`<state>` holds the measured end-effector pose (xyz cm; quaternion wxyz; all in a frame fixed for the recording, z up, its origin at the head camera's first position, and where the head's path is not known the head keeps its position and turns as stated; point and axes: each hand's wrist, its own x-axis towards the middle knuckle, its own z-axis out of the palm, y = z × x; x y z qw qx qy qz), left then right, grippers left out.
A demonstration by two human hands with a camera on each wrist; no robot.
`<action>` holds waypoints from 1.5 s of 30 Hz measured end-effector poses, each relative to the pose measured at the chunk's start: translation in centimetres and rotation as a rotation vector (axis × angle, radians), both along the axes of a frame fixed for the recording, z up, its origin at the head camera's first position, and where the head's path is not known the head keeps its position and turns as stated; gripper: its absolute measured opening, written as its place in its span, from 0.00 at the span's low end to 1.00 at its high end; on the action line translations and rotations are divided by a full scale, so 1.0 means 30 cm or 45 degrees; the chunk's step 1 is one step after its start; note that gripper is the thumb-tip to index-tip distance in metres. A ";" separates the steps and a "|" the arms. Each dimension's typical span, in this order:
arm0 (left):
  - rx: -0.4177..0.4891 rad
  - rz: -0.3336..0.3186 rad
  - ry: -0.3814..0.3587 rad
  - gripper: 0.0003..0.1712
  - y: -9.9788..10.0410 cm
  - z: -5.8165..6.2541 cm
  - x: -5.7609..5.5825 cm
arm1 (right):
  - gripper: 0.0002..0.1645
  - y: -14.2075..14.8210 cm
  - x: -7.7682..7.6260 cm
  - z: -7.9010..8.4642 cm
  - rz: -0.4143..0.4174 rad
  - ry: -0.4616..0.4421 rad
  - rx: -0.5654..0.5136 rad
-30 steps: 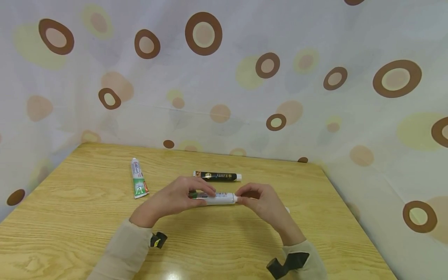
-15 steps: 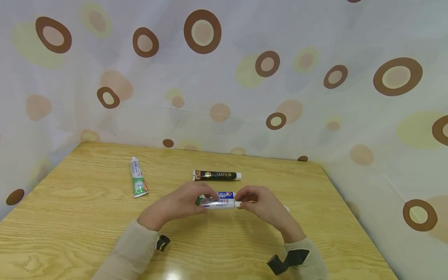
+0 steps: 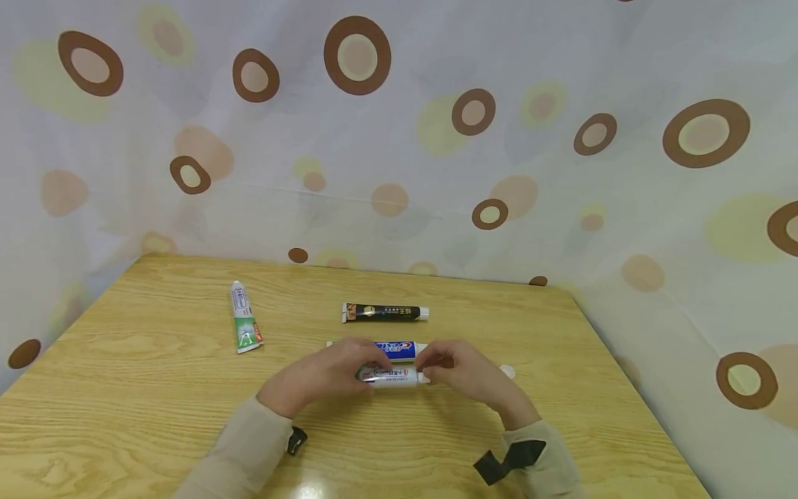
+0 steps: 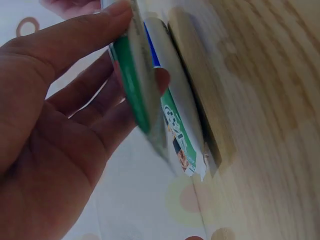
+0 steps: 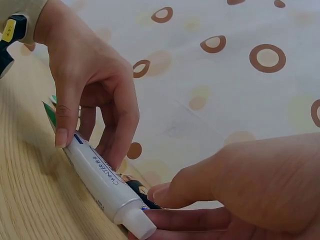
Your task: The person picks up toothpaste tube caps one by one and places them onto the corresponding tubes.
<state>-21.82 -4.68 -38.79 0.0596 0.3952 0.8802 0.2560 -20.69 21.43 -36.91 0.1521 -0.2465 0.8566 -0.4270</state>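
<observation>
My left hand [image 3: 330, 374] pinches a white and green toothpaste tube [image 3: 395, 378] between thumb and fingers, low over the table. In the left wrist view the tube's green crimped end [image 4: 132, 90] is tilted, partly covered by fingers. My right hand [image 3: 464, 374] is at the white cap [image 5: 137, 223]; its fingertips reach behind the cap, and thumb and fingers stand apart in the right wrist view. Just beyond lies a blue, white and green toothpaste tube [image 3: 399, 351], parallel to the held one and partly hidden by the left hand.
A black toothpaste tube [image 3: 385, 313] lies farther back on the wooden table [image 3: 156, 402]. Another white and green toothpaste tube [image 3: 246, 317] lies at the left, cap pointing away. A small white object [image 3: 508, 371] shows behind the right hand. A patterned curtain [image 3: 399, 138] borders the table.
The held tube has come toward the body, uncovering the blue tube behind it. Both hands have moved nearer with it, and the right fingertips have loosened around the cap.
</observation>
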 end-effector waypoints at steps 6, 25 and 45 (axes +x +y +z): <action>-0.126 0.038 -0.031 0.21 0.018 -0.015 0.004 | 0.11 0.005 -0.004 -0.011 0.017 -0.043 0.050; -0.255 0.074 0.033 0.20 0.037 -0.019 0.027 | 0.16 0.036 -0.014 -0.001 0.008 -0.125 0.017; 0.099 0.353 0.058 0.22 -0.182 0.073 -0.014 | 0.15 0.242 -0.010 0.055 -0.302 0.115 0.033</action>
